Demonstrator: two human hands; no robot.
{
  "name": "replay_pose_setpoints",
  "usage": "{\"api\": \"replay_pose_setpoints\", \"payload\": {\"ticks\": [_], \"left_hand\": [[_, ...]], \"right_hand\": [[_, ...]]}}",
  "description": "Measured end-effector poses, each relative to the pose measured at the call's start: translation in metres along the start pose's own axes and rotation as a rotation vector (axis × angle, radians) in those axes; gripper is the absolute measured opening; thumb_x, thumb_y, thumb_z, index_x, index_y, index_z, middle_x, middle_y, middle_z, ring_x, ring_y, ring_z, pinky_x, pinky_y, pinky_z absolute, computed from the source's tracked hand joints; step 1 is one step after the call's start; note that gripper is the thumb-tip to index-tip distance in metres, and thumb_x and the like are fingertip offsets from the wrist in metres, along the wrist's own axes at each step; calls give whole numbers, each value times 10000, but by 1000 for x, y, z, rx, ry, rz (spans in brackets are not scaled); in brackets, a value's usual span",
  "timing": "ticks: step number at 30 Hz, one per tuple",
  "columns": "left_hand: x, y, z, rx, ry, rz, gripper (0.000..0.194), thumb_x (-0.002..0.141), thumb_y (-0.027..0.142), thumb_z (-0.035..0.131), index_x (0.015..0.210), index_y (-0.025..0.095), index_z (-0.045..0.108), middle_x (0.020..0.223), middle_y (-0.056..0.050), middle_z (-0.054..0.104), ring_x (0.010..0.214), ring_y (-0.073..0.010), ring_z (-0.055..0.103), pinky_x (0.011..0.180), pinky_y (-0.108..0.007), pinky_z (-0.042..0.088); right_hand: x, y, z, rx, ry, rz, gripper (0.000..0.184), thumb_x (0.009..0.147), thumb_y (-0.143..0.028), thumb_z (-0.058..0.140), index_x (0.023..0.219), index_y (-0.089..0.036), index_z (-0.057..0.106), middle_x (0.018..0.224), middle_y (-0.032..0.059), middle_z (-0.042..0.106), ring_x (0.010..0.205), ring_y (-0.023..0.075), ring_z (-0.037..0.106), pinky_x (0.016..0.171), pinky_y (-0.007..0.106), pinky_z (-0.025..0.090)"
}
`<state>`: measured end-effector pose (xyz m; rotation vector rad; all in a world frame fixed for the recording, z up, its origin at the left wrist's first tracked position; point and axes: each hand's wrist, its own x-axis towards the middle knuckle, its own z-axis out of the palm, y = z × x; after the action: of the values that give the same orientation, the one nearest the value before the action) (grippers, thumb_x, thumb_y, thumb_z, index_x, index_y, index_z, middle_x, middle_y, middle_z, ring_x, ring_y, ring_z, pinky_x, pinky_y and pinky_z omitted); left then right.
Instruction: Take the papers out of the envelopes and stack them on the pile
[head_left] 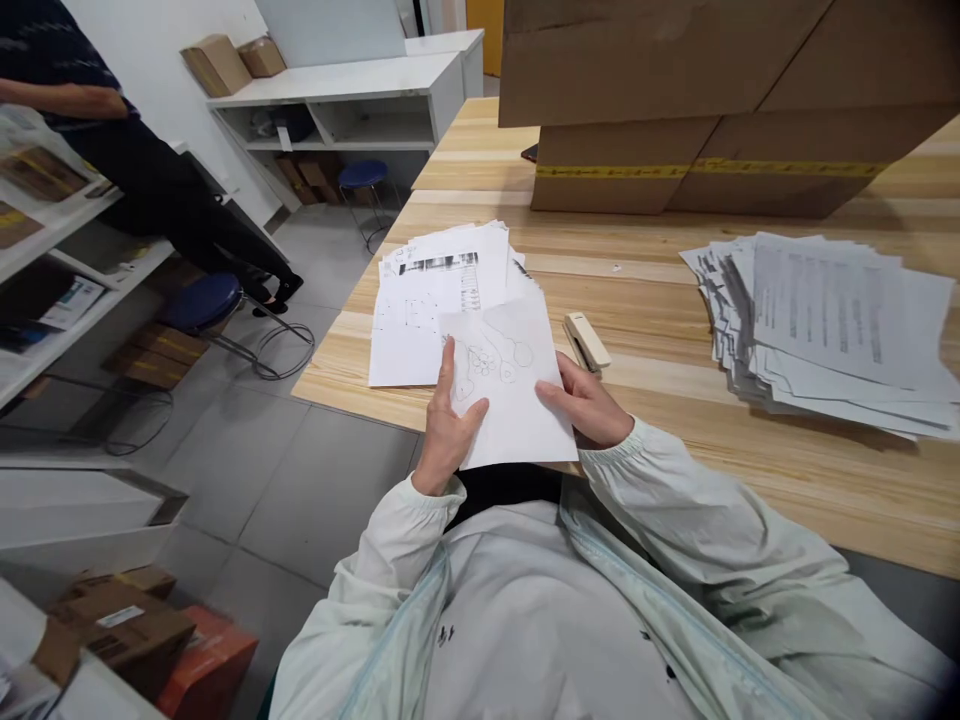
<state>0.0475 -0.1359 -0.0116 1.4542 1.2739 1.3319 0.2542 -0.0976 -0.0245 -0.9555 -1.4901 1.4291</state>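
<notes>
A white sheet of paper (517,425) with a line drawing on it is held up in front of me at the table's near edge. My left hand (448,420) grips its left side, thumb on top. On the right side my right hand (589,402) pinches it, fingers tucked behind. Whether one sheet or more is held I cannot tell. Just beyond lies a loose pile of printed papers (420,300), partly covered by the held sheet. A cream stapler (588,342) rests on the table close to my right hand.
Another messy paper stack (825,310) lies at the right of the wooden table (645,440). Large cardboard boxes (615,165) stand at the back. To the left are blue stools (201,302), white shelving (360,80), boxes on the floor (124,620) and a standing person (150,160).
</notes>
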Motion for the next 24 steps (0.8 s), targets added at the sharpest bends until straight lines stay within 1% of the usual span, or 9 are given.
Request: {"api": "replay_pose_setpoints", "payload": {"ticks": [1,3,5,6,8,10,17,22,24], "left_hand": [[-1,2,1,1,16,4,792,859,301,708,1556,328,334,1625,-28,367,1522,-250,296,1258,-402,225],[0,7,5,6,13,-12,585,891,324,669,1453,297,510,1528,-47,510,1457,-252,409,1225,-402,280],[2,12,10,8,1,-61,422,858,368,709,1261,249,666,1339,-73,659,1300,-264,559,1135,-388,381],[4,13,12,7,4,-92,382,818,388,751,1161,226,704,1224,-78,705,1190,-264,616,1066,-373,429],[6,15,15,-4,31,-149,382,739,410,817,1036,193,712,1053,-70,726,1007,-246,654,932,-342,476],[8,13,17,-21,51,-181,398,719,422,828,1007,181,694,987,-59,717,928,-226,646,859,-321,477],[8,8,16,-44,30,-177,390,728,406,811,1026,192,680,1032,-56,726,953,-216,633,886,-320,454],[9,9,17,-59,36,-208,396,710,412,825,1009,196,682,935,-33,722,849,-193,625,807,-295,462],[9,9,18,-60,41,-210,386,705,408,829,993,197,682,920,-28,717,837,-187,616,808,-294,461]], "right_hand": [[-1,0,1,-79,-13,-57,718,879,-545,639,1479,-207,438,1469,144,544,1328,306,544,1069,497,487],[-4,2,8,-257,-55,-163,760,925,-511,579,1570,-224,295,1611,133,357,1487,291,352,1208,515,330],[-8,4,18,-418,-97,-247,777,970,-449,504,1620,-239,134,1679,110,186,1556,259,181,1262,516,208],[-9,5,23,-481,-113,-286,779,984,-415,477,1628,-243,75,1693,103,122,1568,250,122,1269,520,179],[-11,7,32,-557,-127,-356,799,990,-368,465,1630,-253,1,1702,96,37,1574,247,48,1268,533,167],[-12,8,37,-577,-126,-386,832,985,-358,486,1627,-264,-36,1702,97,5,1575,251,23,1265,540,174],[-13,10,33,-548,-149,-345,902,973,-429,533,1623,-259,-68,1699,116,37,1573,252,57,1268,522,176],[-13,12,34,-561,-137,-340,917,965,-456,539,1623,-263,-70,1699,118,40,1572,258,58,1265,537,177],[-13,11,34,-556,-140,-333,932,957,-471,548,1624,-254,-67,1697,126,46,1571,264,67,1263,539,181]]}}
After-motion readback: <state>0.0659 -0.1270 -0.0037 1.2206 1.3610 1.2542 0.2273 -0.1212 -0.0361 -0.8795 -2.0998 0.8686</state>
